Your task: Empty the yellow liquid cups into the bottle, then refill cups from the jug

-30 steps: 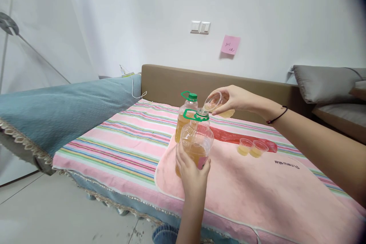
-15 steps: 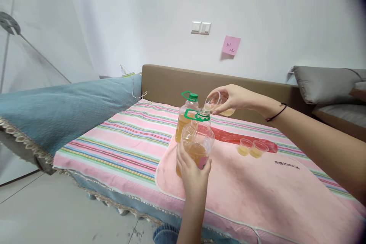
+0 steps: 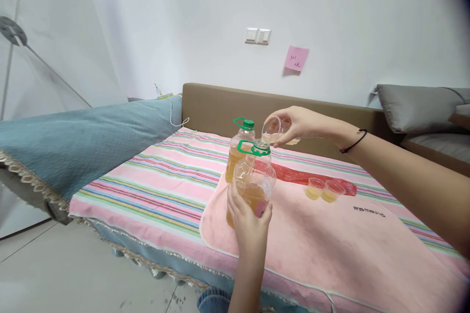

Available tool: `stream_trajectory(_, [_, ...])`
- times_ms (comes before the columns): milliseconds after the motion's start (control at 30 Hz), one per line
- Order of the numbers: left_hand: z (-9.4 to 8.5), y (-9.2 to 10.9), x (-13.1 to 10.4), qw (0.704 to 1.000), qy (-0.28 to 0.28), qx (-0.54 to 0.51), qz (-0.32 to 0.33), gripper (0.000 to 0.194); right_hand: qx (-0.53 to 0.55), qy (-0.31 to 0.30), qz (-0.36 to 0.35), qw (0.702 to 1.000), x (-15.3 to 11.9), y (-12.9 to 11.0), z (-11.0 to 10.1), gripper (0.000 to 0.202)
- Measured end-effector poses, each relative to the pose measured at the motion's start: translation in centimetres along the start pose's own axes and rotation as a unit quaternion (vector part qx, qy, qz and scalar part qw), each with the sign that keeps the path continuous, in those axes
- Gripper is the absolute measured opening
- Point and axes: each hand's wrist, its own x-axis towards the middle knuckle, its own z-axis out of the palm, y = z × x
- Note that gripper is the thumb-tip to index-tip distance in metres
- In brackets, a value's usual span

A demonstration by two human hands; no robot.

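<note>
My left hand (image 3: 246,215) is wrapped round the lower side of a clear plastic jug (image 3: 254,176) with a green ring handle and an uncapped mouth; amber liquid fills its lower part. Over that mouth my right hand (image 3: 293,124) grips a clear plastic cup (image 3: 273,129), tipped on its side with its rim toward the jug. Some pale liquid shows in the cup. Just behind stands a second jug (image 3: 235,154), green-capped and holding amber liquid. Two clear cups (image 3: 315,189) of yellowish liquid stand side by side to the right.
Beneath the jugs and cups lies a pink mat (image 3: 293,244) on a striped cover (image 3: 147,181). A red plastic bag (image 3: 297,174) is stretched behind the cups. A blue-covered armrest (image 3: 91,132) borders the left, a brown backrest (image 3: 216,107) the rear, and grey cushions (image 3: 418,107) the right.
The cup in my right hand has tipped slightly further, and the liquid inside looks lower. My left hand and the jug have stayed nearly in place.
</note>
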Motion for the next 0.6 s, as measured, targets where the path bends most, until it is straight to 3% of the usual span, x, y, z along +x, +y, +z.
stream_trajectory(433, [-0.4,0.2,0.2,1.0,-0.019,-0.006,-0.016,0.094,-0.064,-0.012,-0.01,0.998,0.1,-1.4,-0.3,0.049])
stream_trajectory(600, [-0.3,0.1,0.2,1.0,-0.02,-0.006,-0.019,0.094,-0.087,-0.002,-0.058,0.995,0.3,-1.8,-0.4,0.049])
